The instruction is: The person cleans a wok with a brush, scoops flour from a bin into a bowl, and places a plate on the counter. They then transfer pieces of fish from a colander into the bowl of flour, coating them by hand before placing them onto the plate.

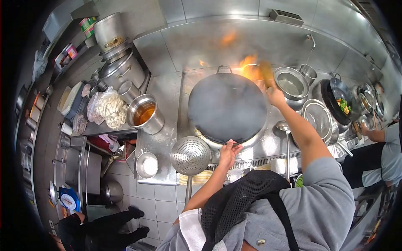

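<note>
A large dark wok point(227, 104) sits over the burner, its inside hazy with smoke or steam. At the near rim is my left hand point(228, 154), palm up with some fingers spread, touching or just beside the edge. My right hand point(275, 96) grips a blurred brown brush-like tool point(266, 73) to the right of the wok. Orange flames point(250, 69) rise behind the wok's far right edge. A perforated ladle point(191, 155) lies left of my left hand, its handle toward me.
Left stand a pot of amber liquid point(145, 113) and a small metal bowl point(147, 165). Strainers point(317, 119), a basin point(292, 83) and a ladle point(282, 126) are right. A co-worker point(383, 144) is beside a food-filled wok point(343, 104); another person point(100, 228) is lower left.
</note>
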The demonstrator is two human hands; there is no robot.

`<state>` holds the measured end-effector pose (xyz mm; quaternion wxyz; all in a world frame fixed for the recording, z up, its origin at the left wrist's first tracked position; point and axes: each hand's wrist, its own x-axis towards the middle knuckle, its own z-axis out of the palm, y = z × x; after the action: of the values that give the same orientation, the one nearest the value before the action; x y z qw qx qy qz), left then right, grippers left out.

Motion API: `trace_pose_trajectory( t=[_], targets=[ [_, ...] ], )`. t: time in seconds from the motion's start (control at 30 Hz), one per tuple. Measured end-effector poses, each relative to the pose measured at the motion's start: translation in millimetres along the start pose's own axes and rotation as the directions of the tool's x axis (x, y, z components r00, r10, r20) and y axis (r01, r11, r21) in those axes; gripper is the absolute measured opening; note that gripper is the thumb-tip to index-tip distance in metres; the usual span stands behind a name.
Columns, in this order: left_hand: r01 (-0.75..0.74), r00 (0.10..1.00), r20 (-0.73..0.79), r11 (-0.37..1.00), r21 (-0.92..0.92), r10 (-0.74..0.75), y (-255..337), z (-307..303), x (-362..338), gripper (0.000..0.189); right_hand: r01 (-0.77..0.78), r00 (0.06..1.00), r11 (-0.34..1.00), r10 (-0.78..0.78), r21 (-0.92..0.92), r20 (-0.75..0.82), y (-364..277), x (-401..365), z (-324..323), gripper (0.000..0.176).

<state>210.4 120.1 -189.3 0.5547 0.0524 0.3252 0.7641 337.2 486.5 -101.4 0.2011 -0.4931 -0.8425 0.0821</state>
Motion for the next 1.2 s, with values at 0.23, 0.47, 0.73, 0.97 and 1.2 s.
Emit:
trace_pose_trajectory(
  t=[0.23,0.47,0.73,0.97,1.2],
  targets=[
    [0.018,1.000,0.012,0.989,0.145,-0.020,7,-8,4,0.039,0.097,0.974,0.775,0.056,0.624,-0.220,-10,-263,17,0.076],
    [0.254,0.962,0.005,0.903,0.346,-0.273,35,-15,-2,0.057,-0.447,0.882,0.839,0.356,0.309,0.309,-27,-388,49,0.074],
    [0.187,0.955,0.089,0.805,0.563,-0.284,30,-45,-81,0.025,-0.036,0.619,0.841,-0.406,0.540,0.672,-102,-472,68,0.028],
    [-0.229,0.899,-0.147,0.729,0.645,0.413,49,-121,-250,0.022,0.029,0.321,0.790,-0.588,0.612,0.743,-136,-438,133,0.030],
    [0.083,0.357,-0.619,0.636,0.767,0.700,5,-207,-481,0.024,-0.019,0.194,0.780,-0.611,0.626,0.768,-157,-460,160,0.032]
  ],
)
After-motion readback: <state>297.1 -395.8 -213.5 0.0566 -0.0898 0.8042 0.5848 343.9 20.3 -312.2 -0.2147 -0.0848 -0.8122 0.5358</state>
